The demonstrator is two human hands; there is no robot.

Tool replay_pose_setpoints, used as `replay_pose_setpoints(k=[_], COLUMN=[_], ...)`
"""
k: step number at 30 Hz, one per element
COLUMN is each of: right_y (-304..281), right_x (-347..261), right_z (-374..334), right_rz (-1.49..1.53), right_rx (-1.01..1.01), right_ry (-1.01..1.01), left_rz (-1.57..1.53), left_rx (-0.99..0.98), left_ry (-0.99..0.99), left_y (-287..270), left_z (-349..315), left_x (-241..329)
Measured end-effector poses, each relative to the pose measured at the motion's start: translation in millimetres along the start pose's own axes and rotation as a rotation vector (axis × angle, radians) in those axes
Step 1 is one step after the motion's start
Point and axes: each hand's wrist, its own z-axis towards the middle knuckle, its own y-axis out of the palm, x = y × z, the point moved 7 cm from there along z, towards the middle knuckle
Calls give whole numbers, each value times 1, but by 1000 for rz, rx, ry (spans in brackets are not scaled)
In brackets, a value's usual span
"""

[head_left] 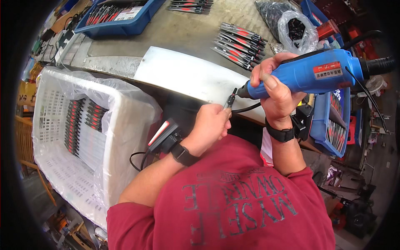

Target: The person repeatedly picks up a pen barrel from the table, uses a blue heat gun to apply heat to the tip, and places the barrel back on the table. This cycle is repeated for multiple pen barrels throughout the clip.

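Observation:
My right hand [277, 85] grips a blue electric screwdriver [310, 74], held level with its tip pointing left. The tip meets a small black part [230, 100] that my left hand [210, 125] pinches from below, just in front of a white curved panel [187, 75] on the workbench. Both wrists wear black bands, and a black-and-red device [163, 135] sits by my left wrist with a cable hanging from it.
A white plastic crate [50, 141] lined with clear film stands at my left and holds rows of black-and-red tools [83, 123]. More such tools [239, 45] lie on the grey bench beyond the panel. Blue bins [121, 18] sit at the back and at right [333, 125]. Bags of dark parts [291, 25] lie nearby.

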Motion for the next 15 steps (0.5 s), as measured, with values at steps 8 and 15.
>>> replay_pose_setpoints(k=[8,15], right_y=[-2,-3], right_x=[3,4], right_z=[0,0], right_rz=[10,-27], right_rx=[-8,-17], right_ry=[-4,16], left_rz=[7,-11], left_rx=[0,-9], left_ry=[20,16], left_y=[-1,0], left_z=[2,2], left_x=[-1,-3])
